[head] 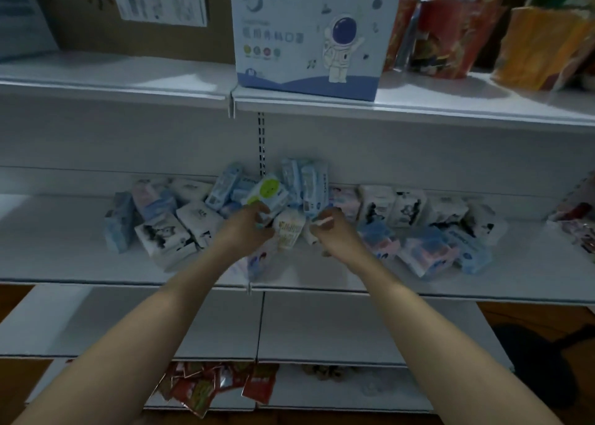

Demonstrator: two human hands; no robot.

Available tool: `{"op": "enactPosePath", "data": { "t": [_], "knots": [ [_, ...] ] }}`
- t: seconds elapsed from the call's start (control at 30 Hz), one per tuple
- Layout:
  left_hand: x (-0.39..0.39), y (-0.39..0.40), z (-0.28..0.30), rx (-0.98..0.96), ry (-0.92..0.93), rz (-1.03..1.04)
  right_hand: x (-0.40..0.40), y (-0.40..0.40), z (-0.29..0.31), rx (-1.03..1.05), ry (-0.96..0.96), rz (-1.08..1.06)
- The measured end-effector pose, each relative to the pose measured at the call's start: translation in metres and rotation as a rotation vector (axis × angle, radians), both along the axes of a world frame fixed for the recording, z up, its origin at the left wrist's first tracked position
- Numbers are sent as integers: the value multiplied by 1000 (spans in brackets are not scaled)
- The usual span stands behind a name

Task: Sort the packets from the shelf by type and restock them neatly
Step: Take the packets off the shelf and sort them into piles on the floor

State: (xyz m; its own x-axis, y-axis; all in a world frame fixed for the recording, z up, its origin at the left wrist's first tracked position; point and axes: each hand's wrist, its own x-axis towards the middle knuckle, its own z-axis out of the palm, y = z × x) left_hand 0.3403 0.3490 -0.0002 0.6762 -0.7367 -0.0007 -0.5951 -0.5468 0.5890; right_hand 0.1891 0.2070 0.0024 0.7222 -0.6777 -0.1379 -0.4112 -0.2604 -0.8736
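- On the middle shelf [80, 263], our left hand [248, 228] grips a green-dotted packet [267, 194], its long axis tilted up to the right.
- Our right hand [328, 229] pinches a small white packet [312, 236].
- A cream packet [288, 231] stands upright between them.
- The astronaut box [309, 38] sits open-topped on the shelf above; we cannot see what it holds.

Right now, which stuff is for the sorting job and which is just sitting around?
For the job:
- packets piled on the middle shelf
- green-dot packet held by the left hand
- right hand

Just sitting around:
- astronaut box
- red sachets
- orange bags
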Motion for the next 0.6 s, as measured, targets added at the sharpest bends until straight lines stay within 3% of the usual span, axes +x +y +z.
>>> {"op": "enactPosePath", "data": {
  "t": [0.2, 0.6],
  "knots": [
    [63, -53, -10, -95, 6, 23, 62, -57, -19, -45, -159, -134],
    [90, -88, -29, -15, 27, 4, 93, -92, -46, -41, -204, 16]
  ]
}}
